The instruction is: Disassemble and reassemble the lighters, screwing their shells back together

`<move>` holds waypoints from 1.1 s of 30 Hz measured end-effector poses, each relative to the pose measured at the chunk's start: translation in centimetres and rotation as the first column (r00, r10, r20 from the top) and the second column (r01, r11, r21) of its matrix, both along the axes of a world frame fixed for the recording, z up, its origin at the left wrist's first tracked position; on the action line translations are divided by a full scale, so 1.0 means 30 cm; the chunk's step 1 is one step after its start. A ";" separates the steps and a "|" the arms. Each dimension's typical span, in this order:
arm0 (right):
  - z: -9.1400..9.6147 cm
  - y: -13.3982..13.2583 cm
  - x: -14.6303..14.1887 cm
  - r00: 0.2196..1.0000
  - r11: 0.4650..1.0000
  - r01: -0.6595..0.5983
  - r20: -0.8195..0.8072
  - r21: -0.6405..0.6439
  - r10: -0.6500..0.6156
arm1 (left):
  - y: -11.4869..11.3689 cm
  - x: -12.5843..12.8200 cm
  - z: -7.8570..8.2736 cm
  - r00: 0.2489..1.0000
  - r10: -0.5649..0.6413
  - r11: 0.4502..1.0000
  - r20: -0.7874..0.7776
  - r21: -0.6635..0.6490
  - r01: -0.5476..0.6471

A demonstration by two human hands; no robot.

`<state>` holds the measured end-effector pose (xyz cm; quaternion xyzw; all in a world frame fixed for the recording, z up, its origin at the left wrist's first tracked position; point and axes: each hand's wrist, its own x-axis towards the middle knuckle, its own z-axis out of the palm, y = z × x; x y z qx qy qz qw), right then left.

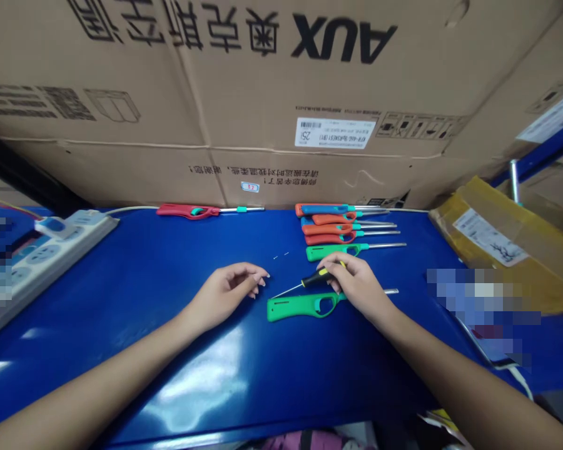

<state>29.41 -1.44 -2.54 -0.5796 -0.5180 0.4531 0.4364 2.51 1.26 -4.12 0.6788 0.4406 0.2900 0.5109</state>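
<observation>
My right hand is closed around the black-and-yellow handle of a screwdriver. The thin shaft slants down to the left, its tip at the butt end of a green gas lighter lying on the blue table. Part of that lighter's metal tube is hidden behind my right hand. Left of the screwdriver tip, my left hand hovers with thumb and fingers drawn together; whether something tiny is between them I cannot make out. Two small pale slivers lie just beyond my hands.
Several orange, red and blue lighters lie stacked behind another green lighter. A red lighter rests at the back left. A power strip is at left, a yellow-taped parcel at right. A large cardboard box closes off the back.
</observation>
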 end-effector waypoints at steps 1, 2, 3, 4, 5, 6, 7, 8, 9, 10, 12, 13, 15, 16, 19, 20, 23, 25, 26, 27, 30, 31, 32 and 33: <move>0.002 -0.001 -0.002 1.000 1.000 -0.014 0.012 -0.012 0.015 | 0.000 0.000 0.000 1.000 0.013 0.999 0.022 -0.030 -0.012; 0.002 -0.001 -0.004 0.999 1.000 -0.024 0.021 -0.021 0.024 | 0.000 0.000 0.002 0.999 0.025 0.998 0.042 -0.059 -0.022; 0.003 -0.002 -0.005 0.999 0.999 -0.031 0.028 -0.029 0.032 | 0.001 0.000 0.005 0.998 0.040 0.996 0.051 -0.079 -0.036; 0.002 -0.003 -0.005 0.998 0.998 -0.045 0.039 -0.035 0.046 | 0.001 -0.001 0.008 0.998 0.045 0.995 0.045 -0.095 -0.040; 0.002 -0.005 -0.004 0.996 0.997 -0.063 0.059 -0.035 0.065 | 0.001 -0.002 0.011 0.998 0.055 0.993 0.035 -0.104 -0.051; 0.001 -0.008 -0.002 0.992 0.995 -0.091 0.090 -0.029 0.093 | 0.000 -0.003 0.014 0.998 0.066 0.991 0.023 -0.114 -0.063; 0.001 -0.013 0.000 0.984 0.993 -0.120 0.128 -0.016 0.121 | 0.000 -0.004 0.015 0.997 0.079 0.989 0.015 -0.124 -0.076; 0.001 -0.018 0.002 0.975 0.989 -0.147 0.168 0.001 0.145 | -0.001 -0.005 0.015 0.996 0.090 0.988 0.014 -0.130 -0.088; 0.003 -0.023 0.004 0.962 0.983 -0.185 0.208 0.014 0.179 | -0.002 -0.005 0.014 0.995 0.099 0.986 0.015 -0.133 -0.096; 0.005 -0.030 0.005 0.947 0.976 -0.215 0.250 0.029 0.202 | -0.003 -0.005 0.013 0.994 0.105 0.986 0.017 -0.135 -0.102; 0.011 -0.042 0.005 0.919 0.960 -0.267 0.322 0.090 0.225 | -0.003 -0.003 0.011 0.993 0.113 0.985 0.019 -0.132 -0.110; 0.015 -0.048 0.004 0.906 0.949 -0.295 0.348 0.111 0.240 | -0.003 -0.001 0.012 0.993 0.115 0.986 0.017 -0.126 -0.112; 0.020 -0.058 0.001 0.887 0.929 -0.344 0.371 0.133 0.275 | 0.002 0.004 0.016 0.993 0.121 0.989 0.007 -0.082 -0.120; 0.022 -0.062 0.000 0.887 0.921 -0.355 0.370 0.162 0.276 | 0.004 0.007 0.020 0.992 0.122 0.991 -0.002 -0.045 -0.122; 0.026 -0.067 0.000 0.898 0.904 -0.359 0.350 0.231 0.267 | 0.011 0.011 0.028 0.992 0.124 0.992 -0.010 0.018 -0.124; 0.028 -0.067 0.001 0.901 0.904 -0.356 0.343 0.237 0.265 | 0.012 0.010 0.028 0.992 0.124 0.992 -0.008 0.009 -0.124; 0.036 -0.063 0.004 0.914 0.911 -0.335 0.320 0.240 0.252 | 0.007 0.004 0.021 0.989 0.145 0.985 0.014 -0.093 -0.143; 0.041 -0.059 0.004 0.928 0.920 -0.307 0.292 0.242 0.232 | 0.002 0.000 0.012 0.985 0.171 0.973 0.037 -0.165 -0.163; 0.043 -0.058 0.003 0.937 0.929 -0.291 0.265 0.228 0.229 | 0.001 0.000 0.009 0.982 0.183 0.967 0.048 -0.187 -0.171; 0.044 -0.056 0.001 0.948 0.941 -0.273 0.219 0.202 0.229 | 0.000 0.001 0.007 0.979 0.194 0.963 0.055 -0.200 -0.180; 0.042 -0.053 -0.002 0.979 0.979 -0.197 -0.035 0.056 0.199 | 0.002 0.010 0.010 0.972 0.226 0.956 0.057 -0.203 -0.211; 0.039 -0.051 -0.003 0.977 0.986 -0.167 -0.131 -0.001 0.166 | 0.004 0.013 0.013 0.970 0.237 0.954 0.054 -0.201 -0.222; 0.035 -0.049 -0.004 0.970 0.988 -0.144 -0.204 -0.056 0.130 | 0.006 0.016 0.016 0.969 0.243 0.953 0.054 -0.198 -0.228; 0.031 -0.045 -0.004 0.963 0.988 -0.117 -0.255 -0.096 0.089 | 0.007 0.018 0.020 0.968 0.243 0.954 0.057 -0.193 -0.228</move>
